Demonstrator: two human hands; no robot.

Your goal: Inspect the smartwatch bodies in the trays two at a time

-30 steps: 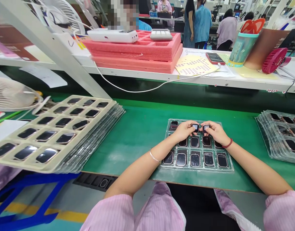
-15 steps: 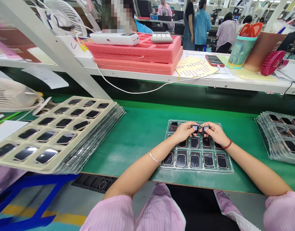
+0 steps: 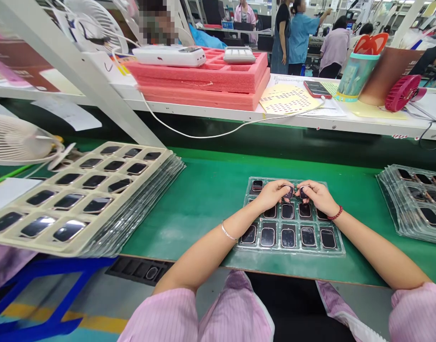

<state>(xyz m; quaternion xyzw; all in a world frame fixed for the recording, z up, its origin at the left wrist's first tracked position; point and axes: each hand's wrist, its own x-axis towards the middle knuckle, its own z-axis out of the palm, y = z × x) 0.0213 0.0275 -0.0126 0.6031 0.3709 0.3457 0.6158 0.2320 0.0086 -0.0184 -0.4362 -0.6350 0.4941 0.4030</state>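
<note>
My left hand (image 3: pixel 276 194) is closed on a smartwatch body (image 3: pixel 288 192), its thumb resting on the dark face. A second smartwatch body (image 3: pixel 303 192) is pinched in my right hand (image 3: pixel 317 195), close beside the first. Both hands are over the back rows of a clear plastic tray (image 3: pixel 341 247), partly covering them. Several watch bodies with black screens and pinkish metal rims sit in its pockets, such as a watch (image 3: pixel 288 236) in the front row. The undersides of the two held watches are hidden.
A cream tray of watches (image 3: pixel 66 202) tops a stack of clear trays on the left. More stacked clear trays (image 3: pixel 413 204) stand at the right edge. Behind, a white shelf carries red foam (image 3: pixel 203 80), a phone (image 3: pixel 317 89) and a cup (image 3: pixel 356 76). A white cable (image 3: pixel 203 137) droops below it.
The faces of both held watches showed lit, white patterned patches earlier and now look dark. My hands have barely moved. In the background, a person in blue has raised an arm.
</note>
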